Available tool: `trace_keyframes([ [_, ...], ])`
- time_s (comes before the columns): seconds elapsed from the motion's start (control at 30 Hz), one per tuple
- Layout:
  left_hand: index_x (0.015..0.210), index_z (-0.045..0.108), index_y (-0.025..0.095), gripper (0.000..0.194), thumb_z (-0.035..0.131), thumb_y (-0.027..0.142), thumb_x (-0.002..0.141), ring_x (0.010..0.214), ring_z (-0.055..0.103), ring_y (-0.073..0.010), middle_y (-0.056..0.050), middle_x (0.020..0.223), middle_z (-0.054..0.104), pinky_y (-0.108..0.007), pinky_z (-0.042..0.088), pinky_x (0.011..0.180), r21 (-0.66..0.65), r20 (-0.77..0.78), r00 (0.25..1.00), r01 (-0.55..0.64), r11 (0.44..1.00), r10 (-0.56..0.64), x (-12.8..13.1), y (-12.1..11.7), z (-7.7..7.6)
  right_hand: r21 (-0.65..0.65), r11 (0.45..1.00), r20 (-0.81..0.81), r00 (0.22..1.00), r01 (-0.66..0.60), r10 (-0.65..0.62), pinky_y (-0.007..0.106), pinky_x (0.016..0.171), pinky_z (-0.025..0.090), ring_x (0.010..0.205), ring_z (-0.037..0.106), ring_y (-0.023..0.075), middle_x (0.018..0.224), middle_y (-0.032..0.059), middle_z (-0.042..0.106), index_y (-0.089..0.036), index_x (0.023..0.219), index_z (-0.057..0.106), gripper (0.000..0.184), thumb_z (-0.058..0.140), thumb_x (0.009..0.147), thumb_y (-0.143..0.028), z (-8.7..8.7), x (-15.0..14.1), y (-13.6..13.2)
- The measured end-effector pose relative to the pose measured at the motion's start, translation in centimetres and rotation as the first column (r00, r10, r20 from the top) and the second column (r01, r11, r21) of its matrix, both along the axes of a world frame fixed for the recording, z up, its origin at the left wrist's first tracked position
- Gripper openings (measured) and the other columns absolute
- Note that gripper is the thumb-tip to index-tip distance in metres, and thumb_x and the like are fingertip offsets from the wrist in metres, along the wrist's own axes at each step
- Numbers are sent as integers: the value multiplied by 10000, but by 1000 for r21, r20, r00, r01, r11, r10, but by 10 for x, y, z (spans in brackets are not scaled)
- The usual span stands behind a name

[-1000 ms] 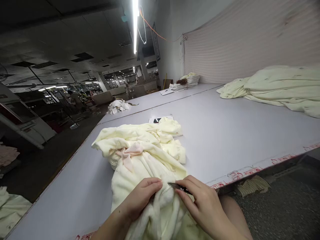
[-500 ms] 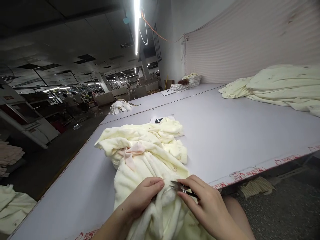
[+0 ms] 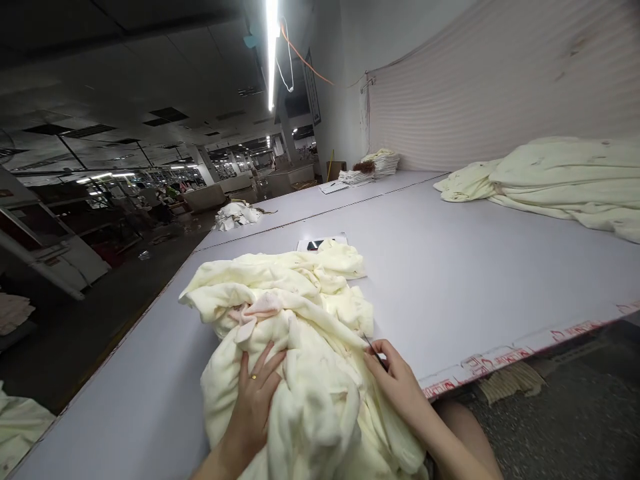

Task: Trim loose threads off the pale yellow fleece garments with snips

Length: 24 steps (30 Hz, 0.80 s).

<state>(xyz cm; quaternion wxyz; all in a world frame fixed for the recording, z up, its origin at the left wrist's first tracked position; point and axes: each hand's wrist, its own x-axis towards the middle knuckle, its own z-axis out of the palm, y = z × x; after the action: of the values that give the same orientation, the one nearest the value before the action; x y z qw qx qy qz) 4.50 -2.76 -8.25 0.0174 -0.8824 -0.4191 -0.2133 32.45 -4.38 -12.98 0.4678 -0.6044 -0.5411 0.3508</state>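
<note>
A bunched pale-yellow plush garment (image 3: 320,380) with a pink patch (image 3: 265,303) lies heaped in front of me and hangs over the near table edge. My left hand (image 3: 257,393), a ring on one finger, presses on the left of the heap with its fingers spread; the thumb is hidden in folds. On the right side of the cloth, my right hand (image 3: 395,377) is closed around dark thread snips (image 3: 376,353). Their slim blades point up and left beside the fabric, and the handles are mostly hidden by my fingers.
The pale table (image 3: 475,267) has red-printed tape along its edge. Behind the garment lie a phone (image 3: 314,245) and white paper. A large pale-yellow cloth pile (image 3: 555,173) sits at right, white scraps (image 3: 237,215) at far left, and stacked pieces (image 3: 383,162) at the back.
My left hand has let go of its pinch, moved left and spread over the cloth. My right hand has moved slightly up with the snips, away from the middle fold. The fabric has shifted and bunched higher.
</note>
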Motion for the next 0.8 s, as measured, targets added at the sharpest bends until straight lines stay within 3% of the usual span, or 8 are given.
trace_keyframes([
  [0.17,1090,626,195,324,452,201,818,1237,459,-364,-145,1309,549,-585,330,1021,111,11,991,-136,984,136,-6,62,-42,-20,998,28,998,-51,52,267,696,431,797,565,186,866,10,629,-227,829,506,261,360,878,-437,-22,-21,66],
  [0.4,1025,629,159,312,388,103,836,1238,476,-286,-140,1257,592,-515,318,1051,176,150,963,-247,953,222,26,160,-54,-53,998,237,971,-31,43,253,602,372,674,564,181,716,13,629,-219,780,502,216,362,891,-340,-24,1,177],
  [0.5,869,655,170,263,395,139,840,1236,476,-295,-132,1247,602,-531,305,1052,168,165,968,-215,962,188,29,170,-50,3,1000,330,943,30,-30,273,638,361,746,571,202,812,51,647,-212,832,540,193,375,894,-291,-6,23,199],
  [0.6,855,661,189,229,435,228,858,1224,490,-278,-104,1232,616,-485,339,1047,46,243,961,-148,988,133,23,149,-36,124,989,371,920,81,-122,302,756,378,965,553,225,1095,79,609,-225,1055,531,248,321,930,-268,23,48,212],
  [0.67,980,655,186,247,469,307,870,1226,486,-267,-97,1259,598,-437,367,1038,-258,491,854,-48,965,174,17,129,-16,176,980,383,910,98,-160,319,825,382,1058,518,219,1209,79,552,-226,1138,505,270,320,944,-257,42,62,224],
  [0.7,1087,623,187,306,467,345,877,1212,499,-264,-92,1259,598,-426,387,1023,-412,629,736,41,910,252,14,121,-2,177,979,388,908,97,-160,329,833,393,1037,529,209,1190,77,559,-216,1128,518,255,346,948,-272,50,67,230],
  [0.77,1208,553,179,422,441,422,881,1167,534,-268,-91,1237,611,-416,436,970,-528,826,376,258,809,419,5,112,33,134,988,395,910,79,-126,337,786,437,883,575,172,1033,55,608,-179,1030,567,225,437,934,-336,59,71,239],
  [0.8,1173,575,169,440,462,454,858,1129,557,-260,-87,1192,637,-392,460,940,-505,863,194,323,800,467,-2,111,53,106,992,395,913,66,-103,329,744,451,793,579,152,936,36,620,-164,962,585,226,477,919,-358,60,70,240],
])
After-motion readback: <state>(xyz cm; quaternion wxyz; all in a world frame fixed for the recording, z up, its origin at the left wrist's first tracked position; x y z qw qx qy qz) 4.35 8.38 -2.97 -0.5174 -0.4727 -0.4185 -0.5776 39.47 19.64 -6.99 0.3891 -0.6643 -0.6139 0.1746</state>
